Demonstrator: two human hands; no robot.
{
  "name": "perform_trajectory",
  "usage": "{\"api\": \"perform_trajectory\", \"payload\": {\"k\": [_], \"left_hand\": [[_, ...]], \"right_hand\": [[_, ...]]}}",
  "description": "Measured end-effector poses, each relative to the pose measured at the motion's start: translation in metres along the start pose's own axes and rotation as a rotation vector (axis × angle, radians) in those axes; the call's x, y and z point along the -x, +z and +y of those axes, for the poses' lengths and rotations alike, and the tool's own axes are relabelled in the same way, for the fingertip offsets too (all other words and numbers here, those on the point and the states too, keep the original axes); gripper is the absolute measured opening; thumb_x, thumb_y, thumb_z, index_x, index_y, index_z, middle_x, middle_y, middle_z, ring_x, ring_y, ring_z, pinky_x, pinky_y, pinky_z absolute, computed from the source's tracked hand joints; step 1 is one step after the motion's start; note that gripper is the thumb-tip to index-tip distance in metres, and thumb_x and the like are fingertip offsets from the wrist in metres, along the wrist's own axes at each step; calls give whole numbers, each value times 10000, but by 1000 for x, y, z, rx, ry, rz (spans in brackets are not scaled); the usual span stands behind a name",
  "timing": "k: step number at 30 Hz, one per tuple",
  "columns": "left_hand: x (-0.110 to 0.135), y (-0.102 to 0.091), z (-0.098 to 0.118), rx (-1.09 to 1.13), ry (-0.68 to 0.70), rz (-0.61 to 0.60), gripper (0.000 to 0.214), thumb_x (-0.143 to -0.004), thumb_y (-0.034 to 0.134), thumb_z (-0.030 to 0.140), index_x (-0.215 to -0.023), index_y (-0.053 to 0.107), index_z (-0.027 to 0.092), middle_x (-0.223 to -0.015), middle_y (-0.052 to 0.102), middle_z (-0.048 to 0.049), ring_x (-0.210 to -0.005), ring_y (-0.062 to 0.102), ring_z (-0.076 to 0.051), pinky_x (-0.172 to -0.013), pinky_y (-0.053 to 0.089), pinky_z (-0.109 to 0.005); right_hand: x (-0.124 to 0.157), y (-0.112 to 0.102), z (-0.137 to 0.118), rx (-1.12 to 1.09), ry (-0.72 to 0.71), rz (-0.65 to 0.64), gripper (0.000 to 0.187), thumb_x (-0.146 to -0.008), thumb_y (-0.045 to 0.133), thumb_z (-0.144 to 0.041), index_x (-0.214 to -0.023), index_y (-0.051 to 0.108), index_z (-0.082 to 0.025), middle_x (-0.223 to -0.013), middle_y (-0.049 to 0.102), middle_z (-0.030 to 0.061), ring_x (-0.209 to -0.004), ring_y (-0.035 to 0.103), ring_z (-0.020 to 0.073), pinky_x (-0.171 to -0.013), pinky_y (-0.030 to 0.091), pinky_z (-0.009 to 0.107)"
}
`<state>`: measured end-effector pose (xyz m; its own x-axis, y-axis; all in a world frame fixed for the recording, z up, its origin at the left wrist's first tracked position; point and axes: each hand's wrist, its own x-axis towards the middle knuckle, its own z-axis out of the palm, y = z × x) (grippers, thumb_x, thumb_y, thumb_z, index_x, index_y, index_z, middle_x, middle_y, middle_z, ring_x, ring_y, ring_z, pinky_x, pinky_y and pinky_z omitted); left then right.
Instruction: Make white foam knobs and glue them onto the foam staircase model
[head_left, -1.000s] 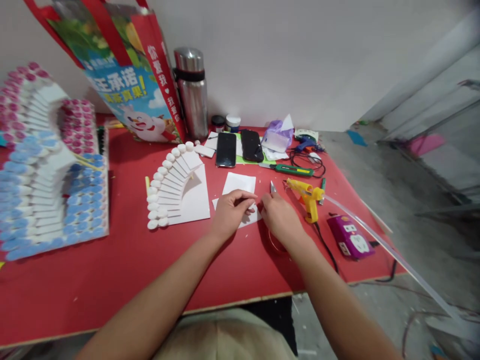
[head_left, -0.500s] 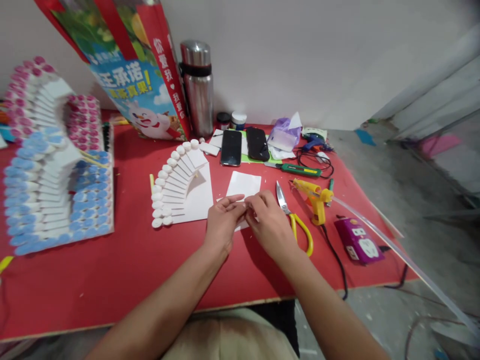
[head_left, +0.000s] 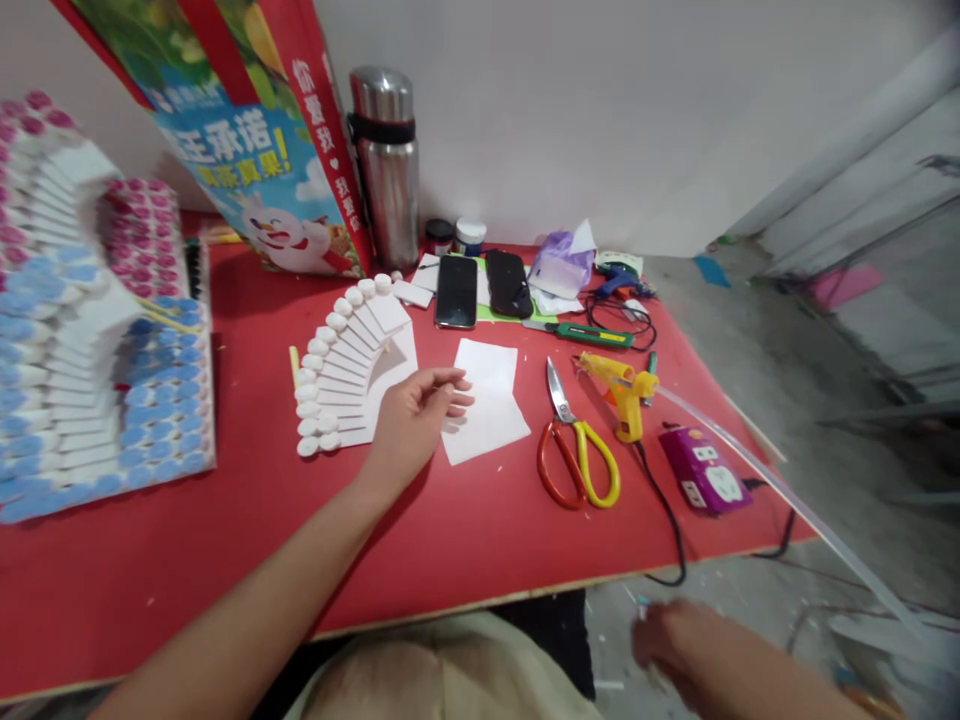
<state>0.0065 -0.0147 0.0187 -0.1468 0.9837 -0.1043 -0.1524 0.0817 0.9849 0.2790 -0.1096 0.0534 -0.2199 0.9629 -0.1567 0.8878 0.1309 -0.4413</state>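
My left hand (head_left: 412, 425) hovers with fingers loosely apart beside two white sheets (head_left: 484, 425), holding nothing visible. Off the front edge of the table, over the floor, my right hand (head_left: 679, 640) is smeared by motion. A small pale speck shows at its fingertips, too blurred to name. Just left of my left hand stands a curved white stepped piece (head_left: 349, 375) edged with round white discs. Scissors (head_left: 574, 445) with one red and one yellow handle lie right of the sheets. A yellow glue gun (head_left: 626, 395) with a long clear glue stick rests farther right.
On the left stand blue (head_left: 165, 410) and pink (head_left: 142, 240) disc-covered pieces. A large printed bag (head_left: 262, 150) and a steel flask (head_left: 390, 180) are at the back, near two phones (head_left: 457, 290). A green cutter knife (head_left: 592, 334) and a purple power socket box (head_left: 701, 470) lie right.
My hands have parted. The right one swung right and down past the table edge, and the left drew slightly left and opened. The sheets and the scissors' red handle are now uncovered.
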Motion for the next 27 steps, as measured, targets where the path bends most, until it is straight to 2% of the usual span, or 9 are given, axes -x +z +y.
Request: {"api": "perform_trajectory", "payload": {"k": [3,6,9,10,15,17,20,22,27], "left_hand": [[-5,-10,-5,-51,121,31,194,-936,603,274,-1041,721,159,-1011,761,-80,-870,743,-186,-762,620,-320],[-5,-13,-10,-87,218,72,210,-977,553,267,-1068,716,171,-1002,754,-74,-901,737,-180,-837,615,-333],[-2,-13,-16,-146,315,118,225,-996,514,251,-1101,704,191,-1050,732,-74,-942,723,-177,-858,614,-334],[-2,-13,-18,-163,349,124,228,-998,509,248,-1115,698,196,-1078,719,-77,-962,717,-179,-867,615,-338],[-4,-15,-21,-187,446,140,252,-1013,494,255,-1213,637,203,-1194,648,-100,-1060,699,-197,-911,610,-355],[-6,-17,-20,-189,467,145,251,-1019,490,262,-1224,621,201,-1194,640,-96,-1057,704,-194,-904,609,-346],[-8,-19,-19,-177,488,142,254,-1027,497,284,-1243,604,205,-1182,635,-86,-1027,711,-188,-896,609,-347],[-8,-19,-20,-170,500,144,265,-1030,505,308,-1261,595,214,-1202,628,-88,-1029,707,-189,-903,603,-355],[-8,-17,-21,-176,523,174,327,-1024,538,359,-1325,571,234,-1324,601,-118,-1167,657,-227,-980,566,-399]], "right_hand": [[25,5,8,45,55,-15,237,-952,704,-299,-1179,677,-358,-1326,647,68,-1207,630,260,-875,577,387],[38,1,2,52,59,-69,133,-950,666,-255,-1040,725,-333,-1140,706,76,-1048,707,277,-739,590,371],[29,-7,-17,17,-101,-181,289,-976,487,-193,-953,750,-311,-923,740,75,-821,734,231,-671,576,330],[18,-10,-25,11,-199,-215,327,-981,441,-184,-1001,747,-296,-917,748,75,-806,728,218,-693,575,322],[-77,8,-66,220,-481,15,277,-1009,466,-214,-1141,705,-169,-1078,727,134,-929,683,241,-784,521,335],[-113,23,-78,339,-562,-6,228,-935,540,-156,-1087,707,-120,-1105,705,161,-1025,653,276,-826,497,345],[-147,30,-89,397,-598,-66,154,-881,571,-133,-943,710,-113,-951,710,138,-867,645,246,-732,456,327],[-159,19,-91,219,-576,-20,103,-861,586,-145,-855,689,-144,-874,705,91,-760,614,191,-683,425,297],[-181,-15,-87,-607,-352,250,104,-815,657,-270,-770,645,-178,-682,619,-18,-598,508,108,-600,396,252]]}}
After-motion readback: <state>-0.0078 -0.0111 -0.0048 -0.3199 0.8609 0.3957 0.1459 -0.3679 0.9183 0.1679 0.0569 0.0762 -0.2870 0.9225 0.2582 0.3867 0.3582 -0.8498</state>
